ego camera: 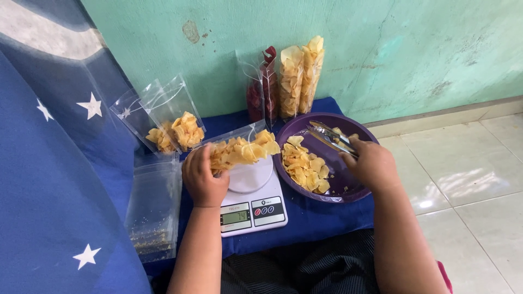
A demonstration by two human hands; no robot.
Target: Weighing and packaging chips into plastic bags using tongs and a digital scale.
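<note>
**Chips bagged over a kitchen scale**

Against a mint-green plaster wall, a blue cloth covers the low worktop [316,215]. From the head view, the left hand [202,177] closes its grip on a clear plastic pouch [239,148] of crinkled yellow chips, lying tilted on the white digital scale [251,202] so its weight registers. To the right, the right hand [370,163] pinches metal tongs [331,137] over the glossy purple bowl [348,191] of loose chips. Filled bags [297,79] lean on the far wall.

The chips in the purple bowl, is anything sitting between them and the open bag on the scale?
Nothing visible does. The chips lie in the purple bowl right beside the bag, which the left hand holds open on the scale. The right hand holds metal tongs over the bowl.
</note>
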